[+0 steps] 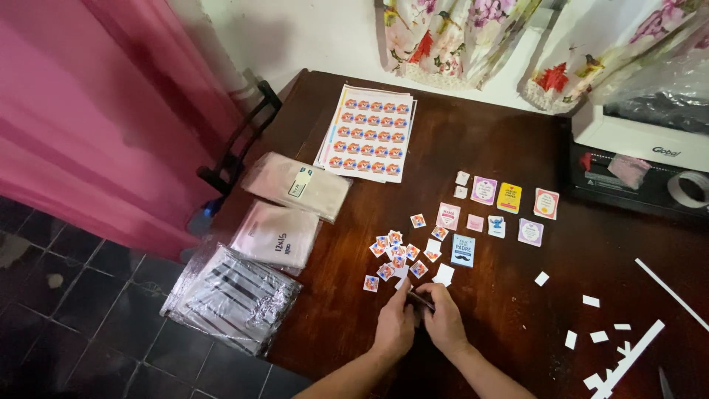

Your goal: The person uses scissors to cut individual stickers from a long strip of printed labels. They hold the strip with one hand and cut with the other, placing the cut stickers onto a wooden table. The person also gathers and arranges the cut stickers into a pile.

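Small dark piece: you hold a small dark piece (421,299) between your two hands at the 6 o'clock edge of the bench (502,140); what it is, you cannot tell from here.
Left hand: your left hand (394,329) is pinched on the piece's left end, fingertips together on it.
Right hand: your right hand (445,321) meets it from the right, its grip also closed on the piece.
Key relation: the piece lies between both grips, its long axis running roughly 10 to 4 o'clock; neither hand is plainly nearer.
Cut stickers: a loose cluster of cut stickers (395,255) sits just beyond your fingers at 12 o'clock, close but apart.
Printed cards: small printed cards (496,210) lie further out toward 1 o'clock.
Sticker sheet: an uncut sticker sheet (367,133) rests at 11 o'clock, well apart.
Plastic bags: packs of plastic bags (277,236) line the 9 o'clock side.
Paper scraps: white paper scraps (605,340) are scattered at 3 o'clock.
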